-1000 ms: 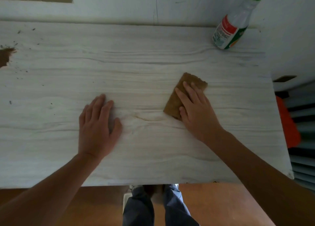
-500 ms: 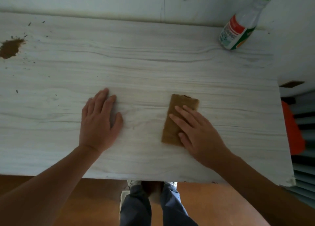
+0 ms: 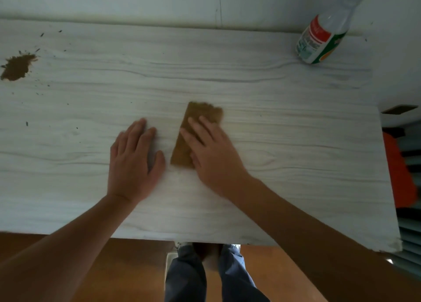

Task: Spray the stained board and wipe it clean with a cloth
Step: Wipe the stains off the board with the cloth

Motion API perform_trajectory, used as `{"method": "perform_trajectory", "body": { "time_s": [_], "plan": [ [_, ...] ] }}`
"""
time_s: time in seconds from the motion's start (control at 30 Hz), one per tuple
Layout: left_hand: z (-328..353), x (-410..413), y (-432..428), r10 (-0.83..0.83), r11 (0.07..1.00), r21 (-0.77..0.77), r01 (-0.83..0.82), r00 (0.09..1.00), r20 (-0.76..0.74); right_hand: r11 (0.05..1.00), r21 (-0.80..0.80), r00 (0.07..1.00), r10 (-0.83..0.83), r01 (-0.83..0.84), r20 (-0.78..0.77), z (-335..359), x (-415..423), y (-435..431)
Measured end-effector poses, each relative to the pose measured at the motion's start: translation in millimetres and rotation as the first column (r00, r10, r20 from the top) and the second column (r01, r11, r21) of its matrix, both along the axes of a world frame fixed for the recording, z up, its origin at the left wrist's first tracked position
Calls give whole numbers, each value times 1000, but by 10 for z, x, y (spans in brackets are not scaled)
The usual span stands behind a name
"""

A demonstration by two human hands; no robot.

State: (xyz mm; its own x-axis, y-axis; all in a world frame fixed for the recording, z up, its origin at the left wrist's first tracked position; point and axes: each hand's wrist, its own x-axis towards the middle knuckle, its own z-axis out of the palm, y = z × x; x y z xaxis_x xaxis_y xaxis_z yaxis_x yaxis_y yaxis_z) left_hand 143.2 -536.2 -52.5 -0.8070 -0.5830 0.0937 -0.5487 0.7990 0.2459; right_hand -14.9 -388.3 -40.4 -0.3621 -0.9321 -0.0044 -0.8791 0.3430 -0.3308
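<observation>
A white board (image 3: 273, 165) with grey wood grain was seen lying flat, its far edge set against a pale wall (image 3: 182, 3). A folded brown cloth (image 3: 182, 151) was laid near the middle of the board, its long side tilted a little to the right. The right hand (image 3: 211, 156) was pressed flat on the cloth, its fingers (image 3: 193, 128) held straight and slightly apart, nothing being gripped. The far end and left edge of the cloth were left uncovered.

The left hand (image 3: 133, 162) was laid palm down on the bare board just beside the cloth. Its fingers (image 3: 139, 130) were held straight and close together, with the thumb turned out toward the cloth. A narrow strip of board could be seen between thumb and cloth.

A dark brown stain (image 3: 17, 67) with small specks scattered round it was seen near the far left edge of the board, well apart from both hands. A clear plastic spray bottle (image 3: 319, 39) with a red, white and green label and a green top was stood at the far right corner. Its upper part was cut off by the frame.

Below the near edge, blue trousers (image 3: 189, 276) and a brown floor (image 3: 114, 267) were seen. Something orange (image 3: 396, 169) was visible beyond the right edge.
</observation>
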Motion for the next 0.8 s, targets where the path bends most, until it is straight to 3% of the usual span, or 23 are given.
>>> {"method": "perform_trajectory", "body": {
  "time_s": [0.1, 0.17, 0.33, 0.43, 0.5, 0.63, 0.8],
  "plan": [
    [9, -3, 3, 3, 1000, 6, -3, 1000, -8, 990, 47, 991, 135, -136, 26, 50, 112, 462],
    [9, -6, 0, 1, 1000, 8, -1, 1000, -3, 990, 68, 992, 121, -122, 18, 49, -81, 729],
    [10, -4, -9, -1, 1000, 14, 1, 1000, 10, 978, 137, 988, -155, 155, -16, 99, -811, 921],
    [6, -3, -12, -1, 1000, 10, 1, 1000, 14, 920, 117, 927, -376, 374, -4, 98, -909, 552],
    [10, 2, -5, 0, 1000, 10, 0, 1000, 13, 897, 116, 903, -430, 426, 11, 75, -740, 185],
    [27, -11, 6, 6, 1000, 16, -6, 1000, 16, 975, 0, 974, -224, 224, 31, 22, -117, -161],
    [44, 3, 19, 5, 999, 33, -6, 1000, 26, 998, 60, 999, 17, -20, 49, 49, 546, 501]
  ]
}}
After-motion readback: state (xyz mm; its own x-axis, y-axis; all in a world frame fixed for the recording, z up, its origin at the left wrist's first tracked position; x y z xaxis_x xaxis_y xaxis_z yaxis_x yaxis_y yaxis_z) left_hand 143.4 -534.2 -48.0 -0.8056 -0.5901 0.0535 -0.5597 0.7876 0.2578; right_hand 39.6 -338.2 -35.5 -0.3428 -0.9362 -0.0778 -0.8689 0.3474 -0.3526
